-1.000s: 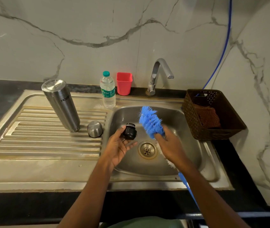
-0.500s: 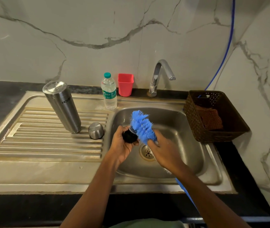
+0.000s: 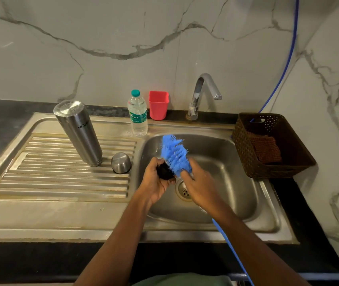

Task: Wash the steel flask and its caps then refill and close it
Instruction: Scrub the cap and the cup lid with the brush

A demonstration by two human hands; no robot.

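The steel flask point(image 3: 79, 133) stands upside down on the ribbed drainboard, and a steel outer cap point(image 3: 121, 163) sits mouth-down beside its base. Over the sink basin point(image 3: 236, 168), my left hand point(image 3: 154, 182) grips the small black inner cap point(image 3: 164, 172). My right hand point(image 3: 201, 186) holds a blue bottle brush point(image 3: 174, 154) just below its bristle head. The bristles press against the black cap and partly hide it. The brush's long blue handle runs back under my right forearm.
A plastic water bottle point(image 3: 137, 114) and a red cup point(image 3: 158, 105) stand at the sink's back rim, left of the tap point(image 3: 202, 93). A brown basket point(image 3: 271, 145) holding a cloth sits right of the basin. The drain point(image 3: 184, 190) lies below my hands.
The brush head has come left onto the black cap, and my left hand has closed round the cap and lifted toward the bristles. The flask and the steel cap have not moved.
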